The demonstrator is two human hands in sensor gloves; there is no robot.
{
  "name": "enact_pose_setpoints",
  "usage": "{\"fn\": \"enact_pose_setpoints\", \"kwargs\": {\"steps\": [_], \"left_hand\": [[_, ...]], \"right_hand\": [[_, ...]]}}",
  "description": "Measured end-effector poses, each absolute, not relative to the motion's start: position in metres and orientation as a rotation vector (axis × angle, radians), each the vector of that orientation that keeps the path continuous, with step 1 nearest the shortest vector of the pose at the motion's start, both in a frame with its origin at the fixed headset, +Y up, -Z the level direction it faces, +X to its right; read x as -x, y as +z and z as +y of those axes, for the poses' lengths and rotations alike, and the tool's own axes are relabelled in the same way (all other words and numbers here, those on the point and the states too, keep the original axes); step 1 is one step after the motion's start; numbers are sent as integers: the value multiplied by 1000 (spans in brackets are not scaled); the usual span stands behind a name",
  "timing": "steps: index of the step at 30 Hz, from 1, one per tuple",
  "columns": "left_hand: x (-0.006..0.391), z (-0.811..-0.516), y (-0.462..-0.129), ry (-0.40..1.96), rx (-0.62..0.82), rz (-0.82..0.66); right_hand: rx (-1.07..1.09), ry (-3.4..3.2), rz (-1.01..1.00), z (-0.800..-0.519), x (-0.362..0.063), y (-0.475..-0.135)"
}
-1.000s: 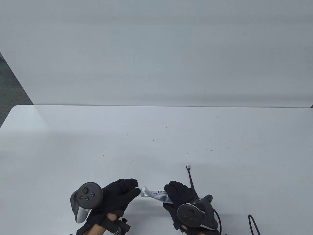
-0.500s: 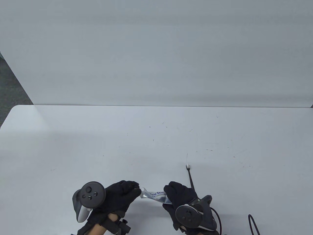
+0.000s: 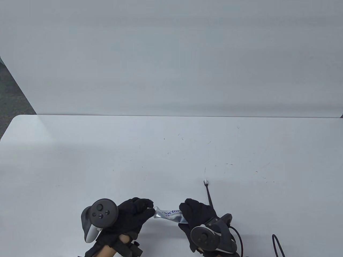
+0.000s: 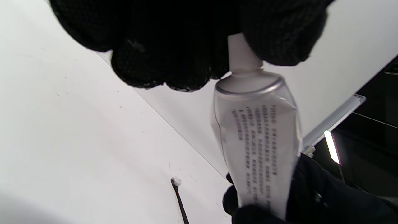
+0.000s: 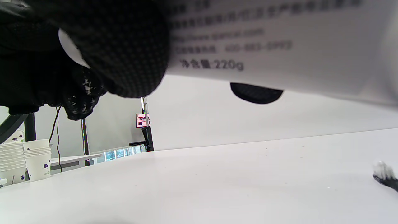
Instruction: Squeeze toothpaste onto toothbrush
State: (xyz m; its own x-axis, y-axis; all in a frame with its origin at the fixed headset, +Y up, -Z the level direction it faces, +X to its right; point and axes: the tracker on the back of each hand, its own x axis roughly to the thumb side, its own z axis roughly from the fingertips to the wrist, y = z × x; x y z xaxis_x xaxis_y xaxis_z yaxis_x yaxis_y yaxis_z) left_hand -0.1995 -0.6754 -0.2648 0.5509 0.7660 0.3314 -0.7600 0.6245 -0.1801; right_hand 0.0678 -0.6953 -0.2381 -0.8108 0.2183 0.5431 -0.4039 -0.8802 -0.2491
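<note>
A silver toothpaste tube (image 3: 169,213) is held above the table's near edge between both hands. My left hand (image 3: 149,206) pinches the white cap (image 4: 243,53) at the tube's left end. My right hand (image 3: 190,212) grips the tube's rear half; the print on the tube fills the right wrist view (image 5: 279,40). A black toothbrush (image 3: 208,193) with white bristles lies on the table just beyond my right hand, head pointing away. It also shows in the left wrist view (image 4: 178,194) and in the right wrist view (image 5: 385,177).
The white table (image 3: 107,160) ends at a white wall behind. A black cable (image 3: 277,245) loops at the near right edge. Stacked paper cups (image 5: 34,161) stand on another table off to the side.
My left hand has shifted a little to the right and turned at the wrist while pinching the cap. The tube's cap end sits slightly lower. The right hand and toothbrush stay put.
</note>
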Motion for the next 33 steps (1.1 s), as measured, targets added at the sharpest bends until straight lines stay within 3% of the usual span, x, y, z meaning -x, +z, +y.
{"fn": "enact_pose_setpoints", "kwargs": {"steps": [2,7,19,25,33], "left_hand": [[200,-675,-266,926,41,-424],[207,-684,-268,956,25,-286],[202,-674,-268,882,56,-444],[209,-685,-271,951,96,-297],[204,-678,-269,861,79,-349]], "right_hand": [[-733,2666,-516,-695,-69,-238],[-735,2669,-525,-694,-68,-237],[-763,2708,-540,-694,-65,-235],[-761,2707,-545,-694,-65,-235],[-769,2727,-556,-694,-64,-234]]}}
